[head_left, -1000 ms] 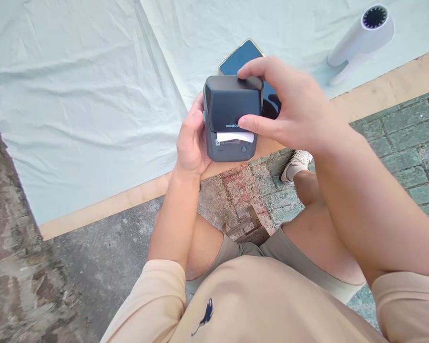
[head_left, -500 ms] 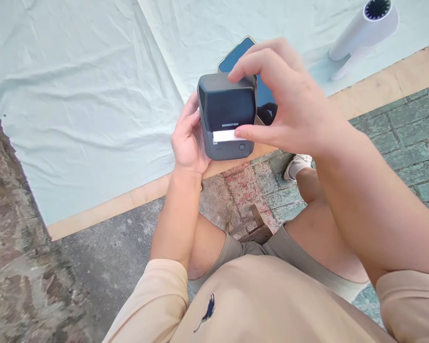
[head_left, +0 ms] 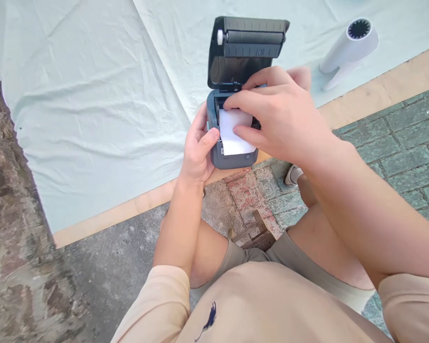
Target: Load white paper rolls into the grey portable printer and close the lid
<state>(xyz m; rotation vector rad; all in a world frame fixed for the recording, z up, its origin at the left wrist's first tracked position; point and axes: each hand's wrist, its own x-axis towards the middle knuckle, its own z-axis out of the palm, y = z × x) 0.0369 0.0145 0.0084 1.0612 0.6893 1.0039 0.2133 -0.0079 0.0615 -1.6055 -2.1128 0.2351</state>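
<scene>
A dark grey label printer (head_left: 232,162) stands near the front edge of the cloth-covered table, its lid (head_left: 232,71) raised to show a black roller (head_left: 255,37) inside. My left hand (head_left: 198,150) grips the printer's left side, with the thumb on its top rim. A white label roll (head_left: 236,126) sits in the open compartment, its loose end hanging over the front above the power button. My right hand (head_left: 275,114) reaches in from the right. Its fingers are curled over the back of the roll and the thumb presses on the paper; the roll's right side is hidden.
A white cylindrical device (head_left: 345,47) with a dark round opening stands on the pale cloth (head_left: 110,119) to the right. Bare wood (head_left: 117,216) borders the table's front edge. A small wooden stool (head_left: 259,236) shows between my legs, on the paved ground.
The printer's lid has swung from closed to raised, exposing the label roll. My right hand has moved from the lid onto the roll. The phone behind the printer is now hidden.
</scene>
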